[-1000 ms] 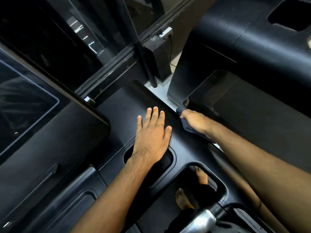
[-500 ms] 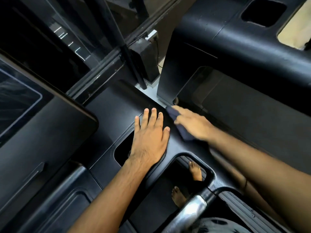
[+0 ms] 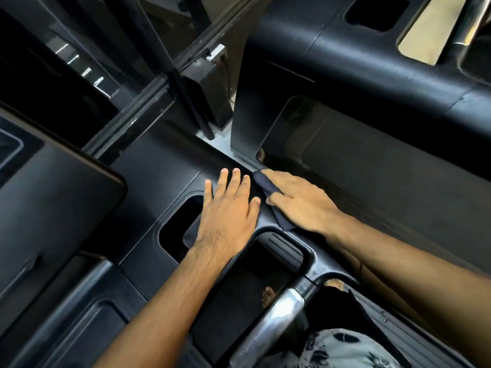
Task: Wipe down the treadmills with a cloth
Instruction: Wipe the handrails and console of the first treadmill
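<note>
I stand on a black treadmill and look down at its console [image 3: 159, 166]. My left hand [image 3: 228, 208] lies flat on the console, fingers straight, beside a rectangular cup recess [image 3: 178, 229]. My right hand [image 3: 300, 200] presses a dark blue cloth [image 3: 265, 185] against the console's right edge, fingers stretched over it. Most of the cloth is hidden under the palm; a corner sticks out below the hand.
A second black treadmill [image 3: 372, 75] stands close on the right, its belt [image 3: 398, 181] running behind my right arm. A silver handlebar [image 3: 268, 325] crosses low in front of me. A dark screen [image 3: 53, 197] sits at left. My bare feet [image 3: 268, 294] show below.
My right hand has slid the cloth from the console's right edge inward toward my left hand and spread flat over it. My left hand stays put.
</note>
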